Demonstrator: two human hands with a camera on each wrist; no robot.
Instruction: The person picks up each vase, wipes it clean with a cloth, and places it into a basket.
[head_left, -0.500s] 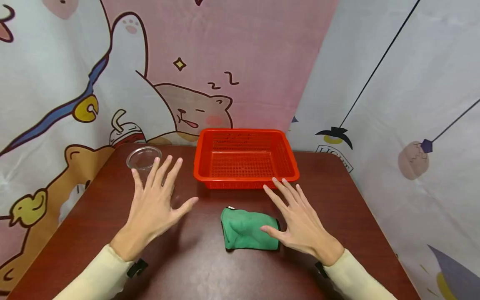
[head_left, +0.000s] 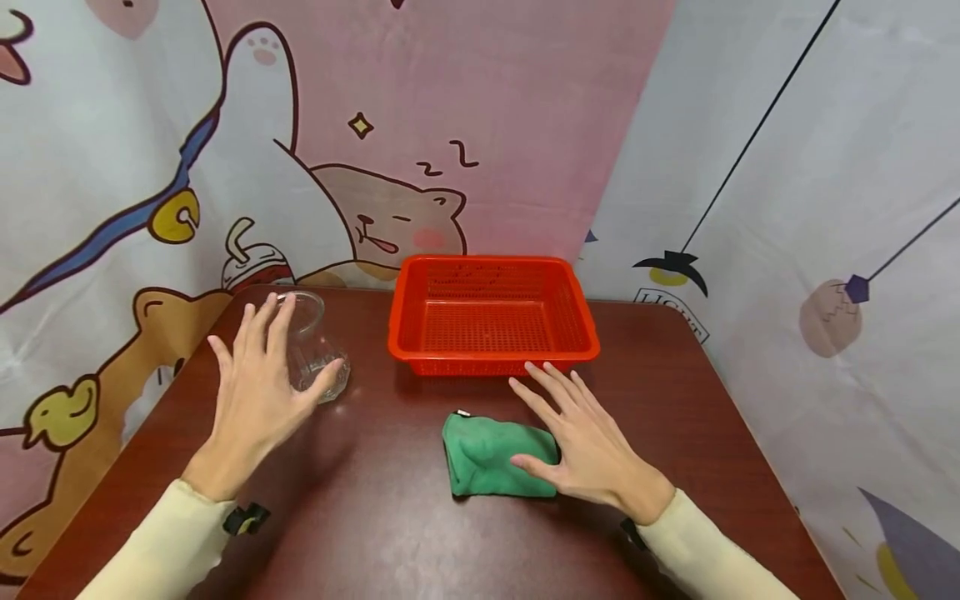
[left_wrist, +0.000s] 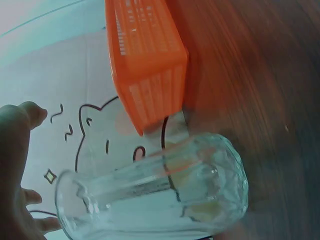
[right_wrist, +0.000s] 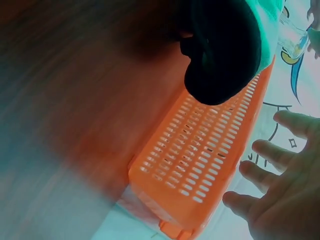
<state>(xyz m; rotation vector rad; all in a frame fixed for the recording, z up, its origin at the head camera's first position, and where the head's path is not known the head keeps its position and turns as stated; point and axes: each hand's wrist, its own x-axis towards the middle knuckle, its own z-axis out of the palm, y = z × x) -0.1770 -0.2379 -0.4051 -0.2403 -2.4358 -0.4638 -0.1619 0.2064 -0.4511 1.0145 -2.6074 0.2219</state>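
In the head view my left hand [head_left: 258, 383] is raised with spread fingers, in front of a clear glass vase [head_left: 330, 379] at the table's far left. The left wrist view shows the whole glass vase [left_wrist: 155, 195] beside that hand, with no grip on it visible. My right hand [head_left: 592, 442] hovers with fingers apart over the right end of a folded green cloth item [head_left: 491, 458], which has dark edging. In the right wrist view the same green item [right_wrist: 270, 25] shows a dark opening, and the fingers [right_wrist: 272, 152] hold nothing.
A red slotted plastic basket [head_left: 487, 360] stands at the back middle of the dark wooden table [head_left: 390, 533]. Behind and beside the table hangs a cartoon-printed curtain [head_left: 525, 125]. Bands with small black devices [head_left: 246, 518] sit at the wrists.
My left hand has moved left, uncovering more of the glass vase in the head view. The right hand has shifted slightly left. The green item and basket have stayed in place.
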